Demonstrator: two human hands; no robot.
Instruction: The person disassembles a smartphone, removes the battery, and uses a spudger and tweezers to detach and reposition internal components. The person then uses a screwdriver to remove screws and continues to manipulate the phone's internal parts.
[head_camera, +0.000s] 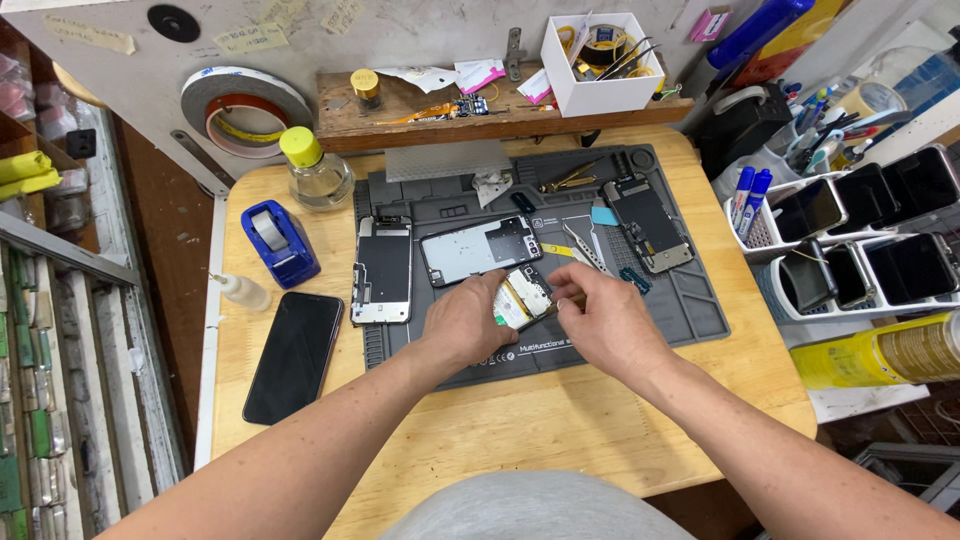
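Both hands meet over opened phone (524, 296): left hand (465, 322) steadying, right hand (607, 318) beside.

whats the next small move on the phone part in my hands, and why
Probably keep the left hand pinning the small phone assembly to the grey repair mat and ease the thin tool in the right hand a little further along its edge. The tool tip already meets that edge, and the part lies tilted, so it could slip.
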